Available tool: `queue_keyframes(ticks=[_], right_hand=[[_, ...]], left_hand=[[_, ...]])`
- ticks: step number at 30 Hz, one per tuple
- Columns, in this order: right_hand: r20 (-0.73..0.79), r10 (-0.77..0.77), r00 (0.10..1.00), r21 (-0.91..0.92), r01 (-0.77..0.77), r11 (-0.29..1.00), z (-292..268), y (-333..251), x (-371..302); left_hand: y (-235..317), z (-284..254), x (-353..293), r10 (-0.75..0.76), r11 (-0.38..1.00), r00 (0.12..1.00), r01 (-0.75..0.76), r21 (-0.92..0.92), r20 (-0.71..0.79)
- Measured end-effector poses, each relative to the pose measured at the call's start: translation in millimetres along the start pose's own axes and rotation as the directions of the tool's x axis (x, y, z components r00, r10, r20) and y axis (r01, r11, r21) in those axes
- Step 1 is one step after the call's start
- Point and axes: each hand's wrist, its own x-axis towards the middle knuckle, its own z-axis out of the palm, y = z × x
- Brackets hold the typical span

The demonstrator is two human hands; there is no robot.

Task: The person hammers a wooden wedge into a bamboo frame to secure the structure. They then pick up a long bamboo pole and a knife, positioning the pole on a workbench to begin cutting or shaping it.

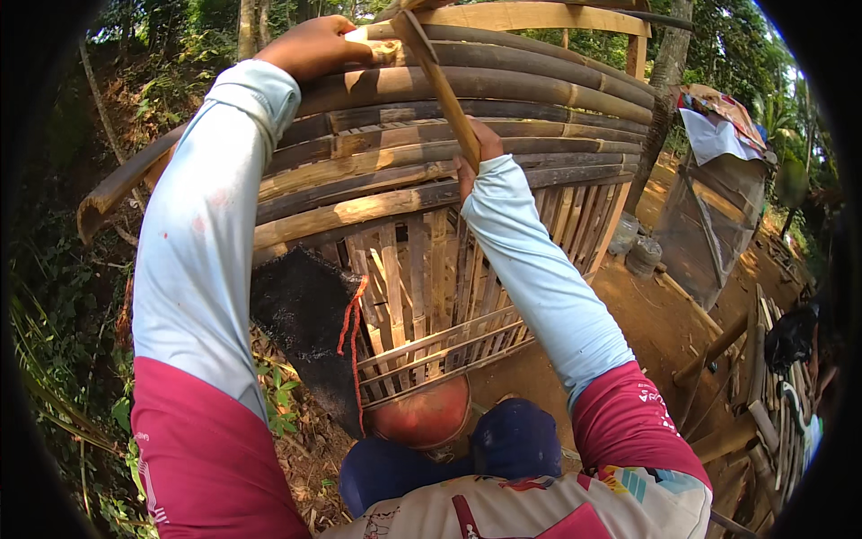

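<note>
My left hand [314, 47] is closed at the pale end of a split bamboo pole [503, 47], near the top of a bamboo-slatted structure. Whether something small is also between its fingertips, I cannot tell. In my right hand [480, 154] is the wooden handle of a hammer-like tool [449, 99]. Its narrow dark head points up and left, over the upper poles. Below run several horizontal split bamboo poles [485, 83], brown and dark-stained. Upright thin bamboo slats [417, 269] fill the side beneath them.
Black sheeting [301, 310] with orange cord [354, 323] hangs at the left. A red rounded container [422, 411] sits below, by my knees. A bamboo pole end [99, 211] juts out left. On the right are a mesh-covered frame [709, 225], clear plastic jugs [643, 255], and stacked wood [763, 404].
</note>
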Motion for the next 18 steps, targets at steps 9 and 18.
queue_keyframes(ticks=[9, 18], right_hand=[[0.373, 0.726, 0.578, -0.017, -0.778, 0.628, -142, 6, -188], [-0.245, 0.961, -0.126, -0.446, -0.866, -0.227, -284, -248, -296]], left_hand=[[38, 11, -5, -0.134, 0.974, 0.965, 0.17, 0.147, -0.225], [38, 0, -5, -0.141, 0.967, 0.972, 0.175, 0.187, -0.186]])
